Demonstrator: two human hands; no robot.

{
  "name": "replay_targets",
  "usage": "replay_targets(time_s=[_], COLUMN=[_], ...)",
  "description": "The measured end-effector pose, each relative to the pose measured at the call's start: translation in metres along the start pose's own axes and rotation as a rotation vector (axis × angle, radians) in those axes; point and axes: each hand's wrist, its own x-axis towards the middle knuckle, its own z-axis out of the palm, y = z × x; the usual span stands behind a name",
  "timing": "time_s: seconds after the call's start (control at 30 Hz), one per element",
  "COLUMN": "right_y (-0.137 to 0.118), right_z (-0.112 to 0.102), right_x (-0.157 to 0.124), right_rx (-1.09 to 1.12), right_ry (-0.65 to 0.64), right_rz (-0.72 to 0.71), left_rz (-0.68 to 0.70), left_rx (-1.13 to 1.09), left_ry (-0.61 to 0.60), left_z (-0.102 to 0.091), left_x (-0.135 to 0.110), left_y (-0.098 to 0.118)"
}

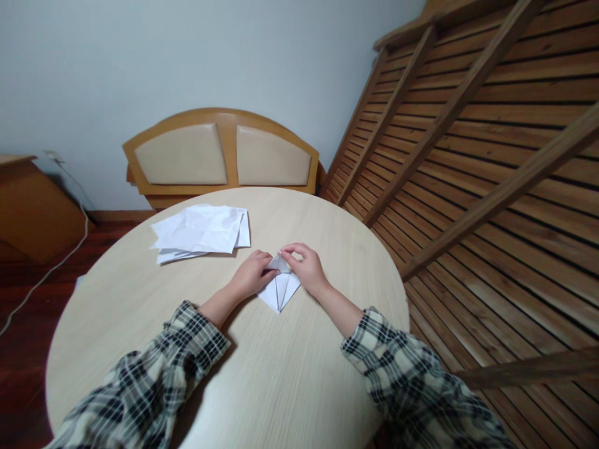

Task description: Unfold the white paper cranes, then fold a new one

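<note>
A folded white sheet of paper (279,293) lies on the round table, its lower end coming to a point toward me. Creased flaps meet along its middle. My left hand (254,272) is on its left side, with the thumb pressed on the paper and the fingers at its upper left edge. My right hand (306,268) pinches the top tip of the paper between thumb and fingers. Parts of the paper's sides are hidden under both hands.
A loose stack of creased white paper (201,231) lies at the table's back left. The round table (281,386) has a curved edge. Behind it stands a padded headboard (224,149); wooden slats (468,187) lean on the right. A cable (56,268) runs down at the left.
</note>
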Motion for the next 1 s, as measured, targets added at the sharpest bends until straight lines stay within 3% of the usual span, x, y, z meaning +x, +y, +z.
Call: replay_targets(time_s=[0.27,0.53,1.0], right_y=[0.002,0.023,0.020], right_z=[-0.011,-0.035,-0.031], right_x=[0.001,0.004,-0.005], right_rx=[0.009,-0.335,-0.612], right_ry=[-0.091,-0.433,-0.492], right_rz=[-0.009,-0.115,0.019], left_rz=[-0.049,-0.143,-0.050], left_rx=[-0.022,-0.082,0.031], left_ry=[0.001,0.015,0.011], left_z=[-0.001,-0.002,-0.001], left_x=[-0.001,0.002,0.000], left_y=[-0.003,-0.005,-0.001])
